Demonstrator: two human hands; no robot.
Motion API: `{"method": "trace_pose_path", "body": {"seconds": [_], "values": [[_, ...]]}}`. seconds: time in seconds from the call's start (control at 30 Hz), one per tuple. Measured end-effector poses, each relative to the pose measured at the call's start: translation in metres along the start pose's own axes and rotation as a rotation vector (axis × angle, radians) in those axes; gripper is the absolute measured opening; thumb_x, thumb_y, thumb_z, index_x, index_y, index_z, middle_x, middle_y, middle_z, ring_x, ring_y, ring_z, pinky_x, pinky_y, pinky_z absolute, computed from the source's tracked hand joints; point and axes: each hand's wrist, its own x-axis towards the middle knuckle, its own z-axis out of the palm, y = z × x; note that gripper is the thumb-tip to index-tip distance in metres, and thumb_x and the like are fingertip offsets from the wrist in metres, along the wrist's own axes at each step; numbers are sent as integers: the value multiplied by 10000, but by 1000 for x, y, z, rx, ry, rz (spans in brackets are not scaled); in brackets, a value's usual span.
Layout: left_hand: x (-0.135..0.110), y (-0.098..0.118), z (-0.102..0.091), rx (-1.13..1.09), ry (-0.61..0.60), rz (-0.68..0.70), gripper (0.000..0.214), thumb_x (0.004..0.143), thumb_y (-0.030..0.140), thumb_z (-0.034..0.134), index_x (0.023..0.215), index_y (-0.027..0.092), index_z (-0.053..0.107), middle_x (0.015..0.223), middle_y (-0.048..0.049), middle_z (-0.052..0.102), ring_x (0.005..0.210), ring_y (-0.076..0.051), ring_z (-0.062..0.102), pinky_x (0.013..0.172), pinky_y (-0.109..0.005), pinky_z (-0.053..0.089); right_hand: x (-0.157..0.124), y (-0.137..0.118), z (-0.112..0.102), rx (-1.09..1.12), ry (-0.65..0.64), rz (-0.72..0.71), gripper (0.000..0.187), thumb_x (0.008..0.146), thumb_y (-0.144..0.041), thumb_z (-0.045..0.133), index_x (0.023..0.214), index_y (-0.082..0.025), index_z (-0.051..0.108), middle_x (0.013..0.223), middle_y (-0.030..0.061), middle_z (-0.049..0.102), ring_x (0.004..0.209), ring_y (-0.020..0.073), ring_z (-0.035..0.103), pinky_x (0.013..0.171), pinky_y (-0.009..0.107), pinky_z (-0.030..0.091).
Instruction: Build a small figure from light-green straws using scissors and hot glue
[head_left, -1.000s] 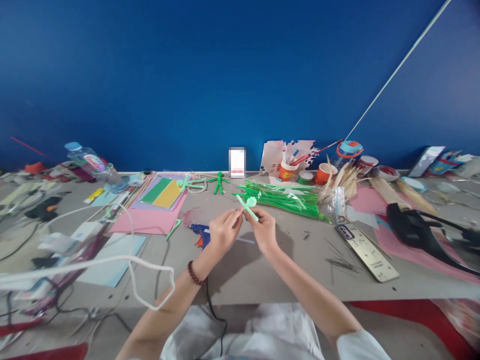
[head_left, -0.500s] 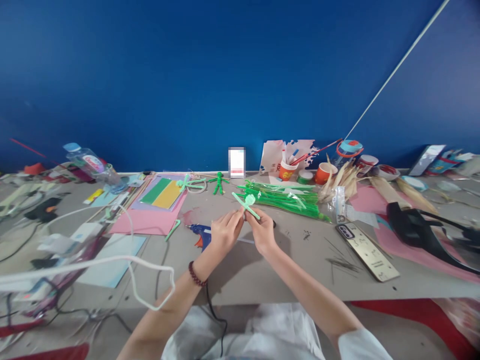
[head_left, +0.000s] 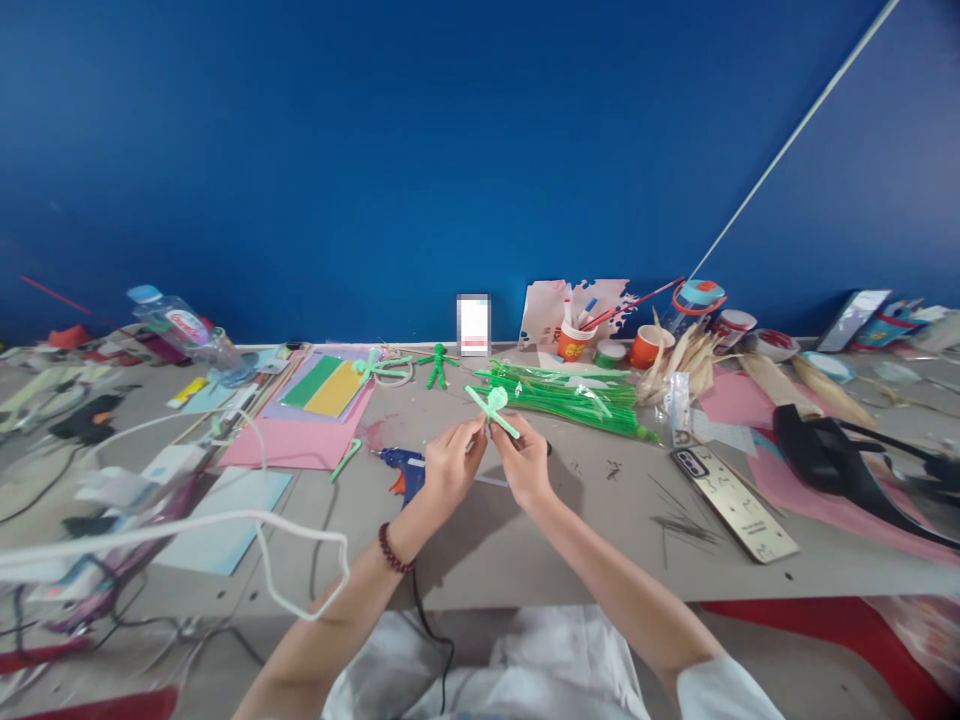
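Between my hands, above the middle of the table, is a light green pipe cleaner figure (head_left: 496,400) with a round coiled head and arms stretched out to both sides. My right hand (head_left: 523,462) pinches it from below and the right. The fingers of my left hand (head_left: 452,462) are closed at its lower left; its lower part is hidden by my fingers. Behind lie a dark green pipe cleaner figure (head_left: 436,366) and another light green figure (head_left: 375,368). A blue glue gun (head_left: 407,468) rests beside my left hand.
A bag of green pipe cleaners (head_left: 577,400) lies behind my right hand. Paper cups (head_left: 574,343) stand at the back. To the right are a phone (head_left: 739,505) and thin dark wires (head_left: 686,530). A white cable (head_left: 300,520) loops near my left forearm.
The light green figure has shifted very slightly to the left. My left fingers have moved a little at its lower side; both hands otherwise stay in place.
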Motion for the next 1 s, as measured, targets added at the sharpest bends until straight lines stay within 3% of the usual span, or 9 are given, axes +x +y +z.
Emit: {"method": "trace_pose_path", "body": {"seconds": [0.1, 0.23, 0.4, 0.57, 0.67, 1.0], "values": [[0, 3, -1, -127, 22, -127, 153, 838, 254, 521, 845, 173, 651, 710, -57, 679, 608, -129, 610, 610, -237, 469, -1, -3, -1, -71, -5, -57, 198, 812, -341, 564, 852, -219, 715, 705, 17, 569, 653, 145, 495, 587, 254, 390], [4, 13, -1, -472, 17, -450, 176, 814, 312, 551, 861, 170, 644, 716, -41, 672, 556, -123, 603, 558, -243, 483, -1, -2, -2, -97, 12, -83, 178, 807, -331, 575, 824, -216, 711, 719, 20, 579, 658, 144, 513, 580, 254, 396], [13, 20, -1, -889, 0, -728, 210, 735, 355, 639, 773, 151, 611, 588, 9, 586, 476, -88, 528, 511, -229, 466, 2, 8, 1, 87, 74, 45, 179, 742, -354, 632, 783, -182, 662, 740, 23, 633, 700, 156, 575, 655, 277, 455], [18, 17, -1, -1149, -136, -902, 233, 709, 334, 659, 637, 157, 526, 563, 27, 524, 472, -55, 464, 512, -199, 438, 4, 12, 4, 155, 139, 183, 216, 672, -376, 668, 725, -166, 662, 677, 25, 653, 636, 149, 576, 607, 271, 471], [19, 16, 0, -1237, -193, -967, 230, 703, 312, 666, 618, 158, 518, 549, 30, 511, 475, -54, 461, 507, -191, 427, 6, 14, 4, 174, 158, 221, 220, 652, -376, 680, 716, -165, 681, 663, 22, 649, 615, 142, 559, 612, 275, 471], [16, 12, 3, -1189, -200, -923, 222, 717, 336, 662, 655, 148, 563, 587, 24, 551, 476, -56, 478, 550, -213, 438, 3, 15, 6, 319, 61, 248, 183, 711, -352, 653, 721, -170, 630, 564, -30, 553, 514, 104, 489, 567, 258, 443]]}}
